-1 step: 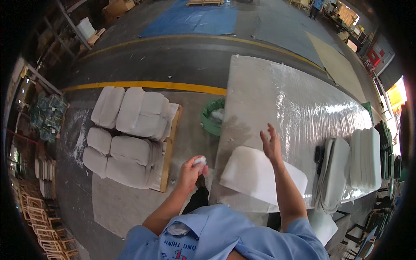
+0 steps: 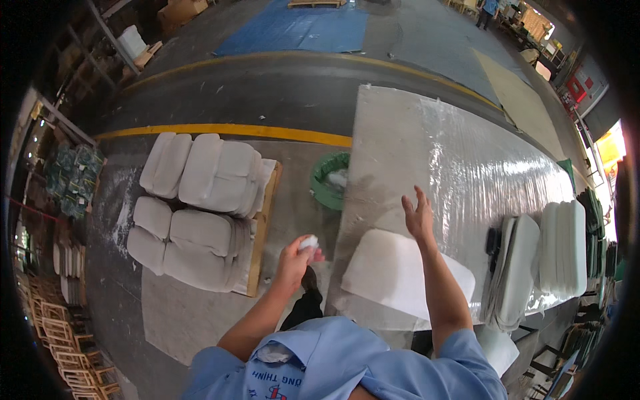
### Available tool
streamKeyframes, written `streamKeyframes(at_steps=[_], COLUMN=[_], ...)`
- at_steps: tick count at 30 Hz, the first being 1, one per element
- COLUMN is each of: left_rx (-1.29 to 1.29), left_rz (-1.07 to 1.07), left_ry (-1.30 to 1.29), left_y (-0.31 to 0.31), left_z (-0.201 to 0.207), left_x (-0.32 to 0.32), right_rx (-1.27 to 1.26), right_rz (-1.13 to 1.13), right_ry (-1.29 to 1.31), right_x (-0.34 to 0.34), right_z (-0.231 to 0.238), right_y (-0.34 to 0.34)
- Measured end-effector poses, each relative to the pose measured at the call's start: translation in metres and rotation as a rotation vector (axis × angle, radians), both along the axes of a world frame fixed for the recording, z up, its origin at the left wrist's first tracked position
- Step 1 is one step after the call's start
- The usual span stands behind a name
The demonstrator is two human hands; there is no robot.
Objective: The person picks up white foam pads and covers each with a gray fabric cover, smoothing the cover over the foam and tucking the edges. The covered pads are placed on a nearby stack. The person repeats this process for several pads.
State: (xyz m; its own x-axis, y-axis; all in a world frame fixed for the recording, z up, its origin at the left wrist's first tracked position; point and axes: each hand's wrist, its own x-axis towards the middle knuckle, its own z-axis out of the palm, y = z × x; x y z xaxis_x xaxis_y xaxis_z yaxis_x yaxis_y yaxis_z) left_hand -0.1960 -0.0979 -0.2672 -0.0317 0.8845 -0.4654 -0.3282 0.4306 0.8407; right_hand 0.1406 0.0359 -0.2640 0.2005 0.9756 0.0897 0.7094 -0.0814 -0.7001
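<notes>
Head view: left hand (image 2: 291, 267) holds fluff (image 2: 309, 243) beside the bench (image 2: 387, 157); right hand (image 2: 419, 218), spread, hangs above it. Slackening could drop fluff.

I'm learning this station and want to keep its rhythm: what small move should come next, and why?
Probably move the left hand over the green bin and release the white tuft there. That hand holds the tuft, similar-looking white material lies in the bin, and the bin stands beside the table. The right hand is open and appears empty.
</notes>
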Motion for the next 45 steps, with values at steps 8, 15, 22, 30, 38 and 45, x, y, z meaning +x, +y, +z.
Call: streamKeyframes(at_steps=[8, 15, 22, 30, 38, 45], left_rx=[0.021, 0.425, 0.231, -0.505, -0.581, 0.230], left_rz=[-0.114, -0.310, -0.733, -0.721, -0.444, -0.983], left_ry=[0.089, 0.958, 1.018, 0.259, -0.088, 1.169], left_y=[0.193, 0.317, 0.381, 0.411, 0.409, 0.365], left_z=[-0.020, -0.149, -0.237, -0.254, -0.226, -0.151], left_x=[-0.013, 0.028, 0.073, 0.104, 0.089, 0.014], right_rx=[-0.260, -0.341, -0.367, -0.350, -0.333, -0.306], right_rz=[-0.387, -0.377, -0.366, -0.351, -0.400, -0.374], right_ry=[-0.439, -0.466, -0.433, -0.322, -0.292, -0.285], right_x=[-0.076, -0.093, -0.083, -0.073, -0.077, -0.078], right_z=[-0.105, -0.096, -0.094, -0.085, -0.086, -0.079], right_y=[0.078, 0.095, 0.096, 0.093, 0.087, 0.090])
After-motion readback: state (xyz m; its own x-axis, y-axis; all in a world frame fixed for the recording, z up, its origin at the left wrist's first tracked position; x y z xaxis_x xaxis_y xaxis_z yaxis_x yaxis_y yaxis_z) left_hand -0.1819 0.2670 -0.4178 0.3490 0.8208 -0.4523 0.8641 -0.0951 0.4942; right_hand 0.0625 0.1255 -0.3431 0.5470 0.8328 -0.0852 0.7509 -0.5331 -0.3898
